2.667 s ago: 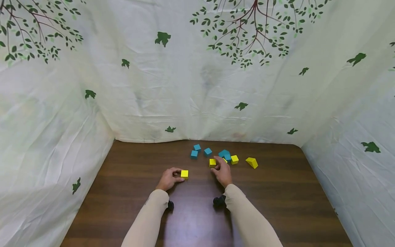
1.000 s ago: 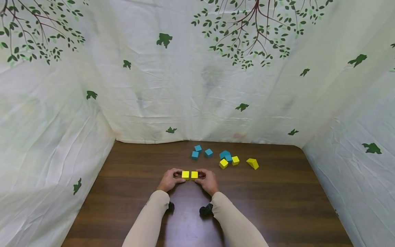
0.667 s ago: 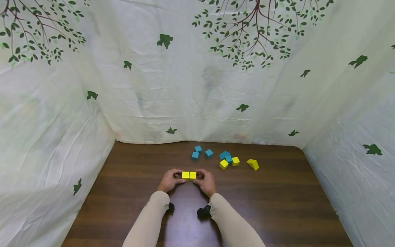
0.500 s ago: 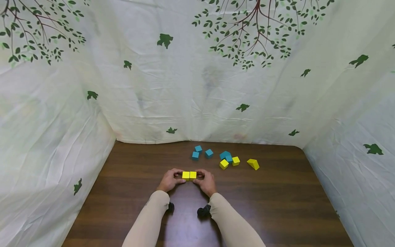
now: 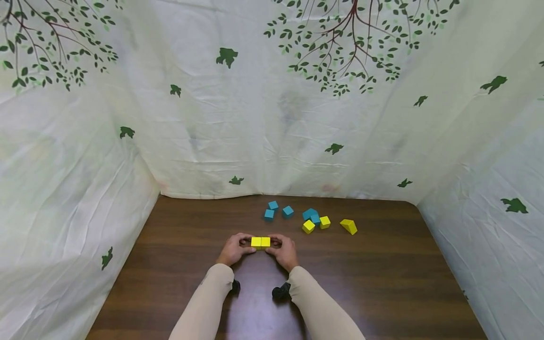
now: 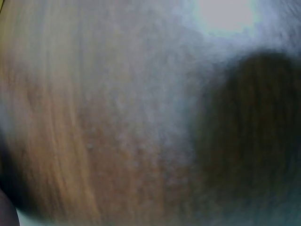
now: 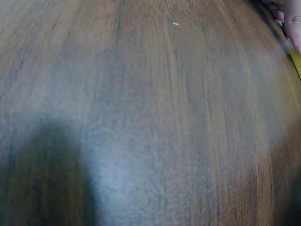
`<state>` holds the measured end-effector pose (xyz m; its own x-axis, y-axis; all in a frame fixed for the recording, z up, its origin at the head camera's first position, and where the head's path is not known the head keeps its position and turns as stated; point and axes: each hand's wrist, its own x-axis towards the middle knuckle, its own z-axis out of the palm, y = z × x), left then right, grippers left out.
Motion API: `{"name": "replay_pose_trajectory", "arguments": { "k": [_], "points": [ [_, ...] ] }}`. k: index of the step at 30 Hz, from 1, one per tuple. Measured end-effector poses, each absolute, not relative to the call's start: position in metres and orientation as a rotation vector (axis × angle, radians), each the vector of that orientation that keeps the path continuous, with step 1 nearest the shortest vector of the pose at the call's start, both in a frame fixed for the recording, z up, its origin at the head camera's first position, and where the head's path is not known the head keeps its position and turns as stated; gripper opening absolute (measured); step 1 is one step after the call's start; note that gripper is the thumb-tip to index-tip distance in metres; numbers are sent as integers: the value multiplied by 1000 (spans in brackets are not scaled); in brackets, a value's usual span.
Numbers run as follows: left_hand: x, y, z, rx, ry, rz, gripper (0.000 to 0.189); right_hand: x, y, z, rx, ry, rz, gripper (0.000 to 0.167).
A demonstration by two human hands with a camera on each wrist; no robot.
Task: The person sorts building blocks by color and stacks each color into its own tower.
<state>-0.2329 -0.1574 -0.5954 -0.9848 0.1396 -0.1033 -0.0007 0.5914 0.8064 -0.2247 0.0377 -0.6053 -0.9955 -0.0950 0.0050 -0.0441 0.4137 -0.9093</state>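
Two yellow cubes stand side by side with their faces together on the brown table, in the middle of the head view. My left hand (image 5: 232,249) pinches the left yellow cube (image 5: 256,242) between thumb and fingers. On the other side, my right hand (image 5: 285,250) grips the right yellow cube (image 5: 265,242) the same way. A sliver of yellow block (image 7: 296,61) and a bit of hand show at the right wrist view's edge. Mostly blurred wood fills the left wrist view.
Behind the hands lie loose blue cubes (image 5: 287,211) and a blue block (image 5: 310,214). Two more yellow cubes (image 5: 309,226) sit to their right, with a yellow wedge (image 5: 349,226) beyond. A printed white cloth (image 5: 263,141) hangs along the table's back and sides.
My right hand has brought a yellow cube leftward from near the pile and closed the gap to the left cube. Over the last half second the hands and cubes stay nearly still.
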Motion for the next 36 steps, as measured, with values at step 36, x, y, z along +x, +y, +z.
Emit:
{"name": "replay_pose_trajectory", "arguments": {
  "k": [36],
  "points": [
    [-235, -158, -600, 124, 2659, 1394, 36, -240, 124, -605, 628, 2805, -1971, 43]
  ]
}}
